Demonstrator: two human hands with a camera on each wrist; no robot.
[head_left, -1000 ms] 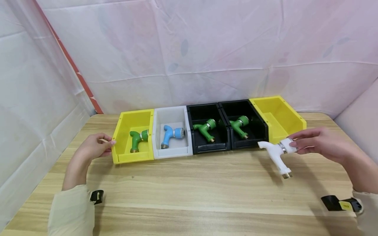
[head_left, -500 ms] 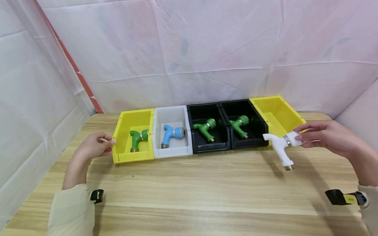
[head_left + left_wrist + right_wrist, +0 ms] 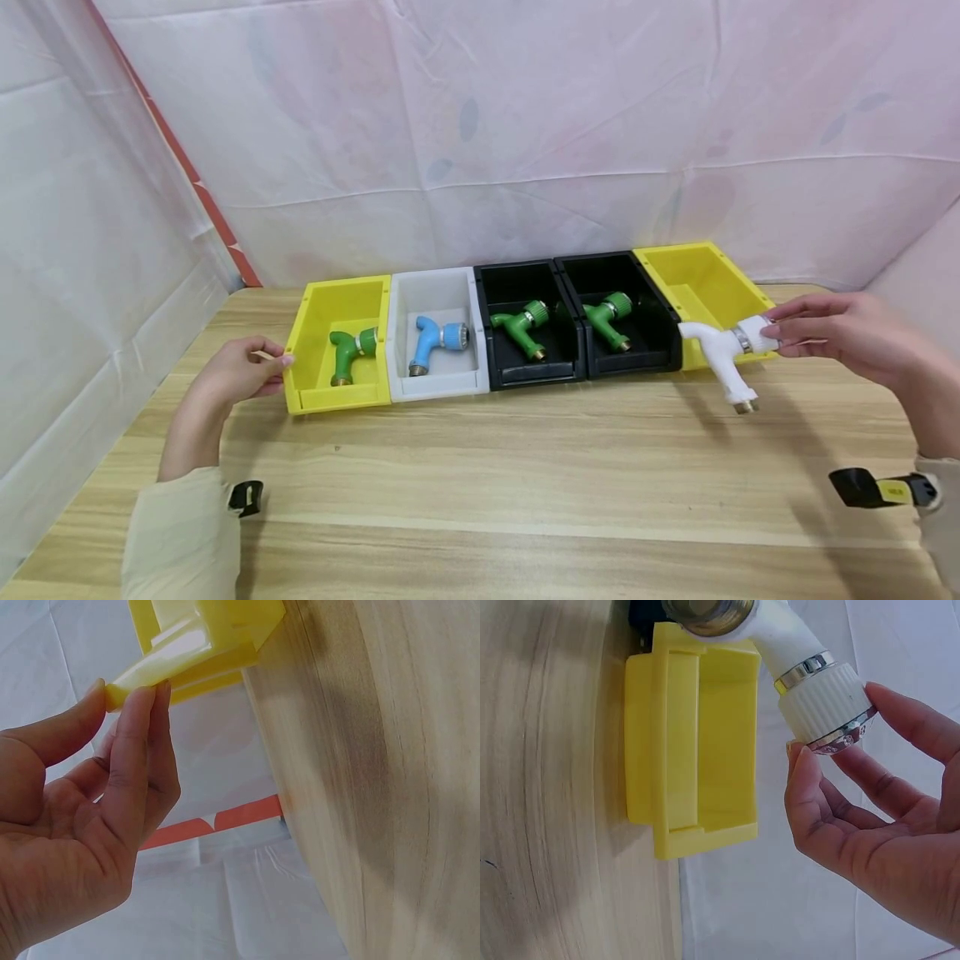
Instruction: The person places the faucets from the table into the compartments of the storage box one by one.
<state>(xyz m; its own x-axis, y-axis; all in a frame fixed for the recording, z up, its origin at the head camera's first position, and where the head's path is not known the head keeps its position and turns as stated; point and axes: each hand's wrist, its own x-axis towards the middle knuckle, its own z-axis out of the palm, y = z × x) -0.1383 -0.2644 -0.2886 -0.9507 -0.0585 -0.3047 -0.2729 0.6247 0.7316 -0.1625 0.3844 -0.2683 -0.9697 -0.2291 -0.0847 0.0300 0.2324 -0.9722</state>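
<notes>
A white tap [image 3: 722, 348] with a brass threaded end hangs in the air at the front of the right yellow bin [image 3: 693, 287]. My right hand [image 3: 847, 337] pinches its ribbed knob [image 3: 826, 705] between thumb and fingers, as the right wrist view also shows. At the far left, my left hand [image 3: 243, 369] pinches the side rim of another yellow bin [image 3: 337, 300]; thumb and fingertips meet on that rim [image 3: 161, 664] in the left wrist view. Inside this left bin lies a green tap [image 3: 347, 357].
Between the yellow bins stand a white bin [image 3: 435, 287] with a blue tap [image 3: 429, 340] and two black bins [image 3: 517, 375], each with a green tap [image 3: 522, 327]. All bins form one row on the wooden table [image 3: 480, 483], before a pale cloth backdrop [image 3: 525, 125].
My right hand has carried the white tap up, back and slightly right, closer over the right yellow bin. My left hand stays on its bin's rim.
</notes>
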